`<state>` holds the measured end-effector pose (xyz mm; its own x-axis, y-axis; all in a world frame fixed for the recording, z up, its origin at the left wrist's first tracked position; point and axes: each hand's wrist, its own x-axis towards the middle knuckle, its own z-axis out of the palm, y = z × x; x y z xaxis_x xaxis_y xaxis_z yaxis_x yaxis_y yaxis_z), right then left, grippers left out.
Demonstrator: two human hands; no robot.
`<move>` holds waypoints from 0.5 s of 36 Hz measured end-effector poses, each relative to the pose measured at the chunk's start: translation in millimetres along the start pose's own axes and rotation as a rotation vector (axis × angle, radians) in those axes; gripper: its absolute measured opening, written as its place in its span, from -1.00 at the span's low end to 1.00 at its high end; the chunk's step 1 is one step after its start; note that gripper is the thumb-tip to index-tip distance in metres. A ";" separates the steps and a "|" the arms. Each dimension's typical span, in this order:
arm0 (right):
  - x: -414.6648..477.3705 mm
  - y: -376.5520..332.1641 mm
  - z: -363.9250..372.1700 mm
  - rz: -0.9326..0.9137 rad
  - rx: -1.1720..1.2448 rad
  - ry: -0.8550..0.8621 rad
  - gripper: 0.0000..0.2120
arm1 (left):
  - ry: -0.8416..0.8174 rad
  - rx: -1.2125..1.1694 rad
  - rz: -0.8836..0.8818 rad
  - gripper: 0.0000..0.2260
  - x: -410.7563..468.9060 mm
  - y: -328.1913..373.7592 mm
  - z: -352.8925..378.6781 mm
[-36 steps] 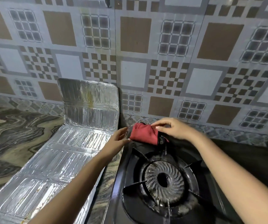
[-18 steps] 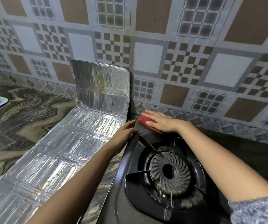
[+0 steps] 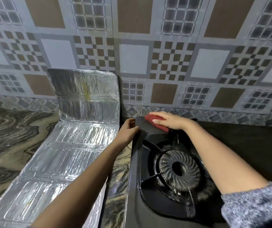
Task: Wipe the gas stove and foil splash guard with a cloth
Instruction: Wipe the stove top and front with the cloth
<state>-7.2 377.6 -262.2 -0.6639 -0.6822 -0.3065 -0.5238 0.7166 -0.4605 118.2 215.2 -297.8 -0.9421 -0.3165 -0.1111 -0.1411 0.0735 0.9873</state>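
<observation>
A black gas stove (image 3: 150, 213) fills the lower right, its round burner (image 3: 179, 168) under a black pan support. A red cloth (image 3: 156, 122) lies on the stove's far left corner, pressed flat beneath my right hand (image 3: 169, 120). My left hand (image 3: 128, 130) grips the stove's left edge at that same corner. The silver foil splash guard (image 3: 76, 145) lies to the left on the counter, with its far panel standing up against the wall.
A patterned tile wall (image 3: 135, 58) rises close behind the stove and guard. Marbled stone counter (image 3: 7, 142) extends to the left, and a narrow strip of it shows between the guard and the stove.
My right hand flattened the red cloth onto the stove's far left corner. My left hand moved from the cloth to the stove's edge. The view shifted closer.
</observation>
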 end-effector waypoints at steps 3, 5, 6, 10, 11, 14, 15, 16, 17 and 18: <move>-4.6 3.1 -2.4 0.010 0.014 0.010 -0.52 | 0.008 0.061 -0.007 -0.64 0.0 4.4 1.8; -8.7 5.2 -4.4 0.010 0.054 0.020 -0.54 | 0.030 0.125 0.001 -0.57 1.0 7.8 5.0; -10.7 7.1 -4.4 0.010 0.061 0.029 -0.55 | 0.045 0.149 0.003 -0.54 1.9 9.3 7.1; -13.9 25.3 -3.5 0.000 0.007 0.086 -0.56 | 0.085 0.255 0.033 -0.53 6.1 15.7 16.3; -15.2 31.2 -4.7 0.001 0.016 0.095 -0.56 | 0.086 0.287 0.049 -0.52 7.8 17.1 18.6; -24.3 51.0 -9.3 0.004 0.036 0.113 -0.55 | 0.085 0.393 0.090 -0.52 13.5 23.9 26.6; -28.6 58.1 -10.9 0.007 0.034 0.118 -0.55 | 0.080 0.433 0.110 -0.53 15.7 25.9 29.6; -32.7 65.8 -12.5 0.011 0.033 0.124 -0.55 | 0.072 0.490 0.125 -0.54 17.8 28.6 33.0; -37.1 73.3 -14.5 0.013 0.034 0.130 -0.55 | 0.064 0.569 0.137 -0.54 20.1 30.7 36.1; -41.4 80.8 -16.7 0.013 0.035 0.137 -0.55 | 0.053 0.653 0.139 -0.53 23.1 32.2 39.2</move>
<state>-30.9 466.2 -272.8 -0.7380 -0.6454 -0.1973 -0.4976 0.7178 -0.4870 80.0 247.3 -273.0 -0.9510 -0.3074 0.0342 -0.1904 0.6690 0.7185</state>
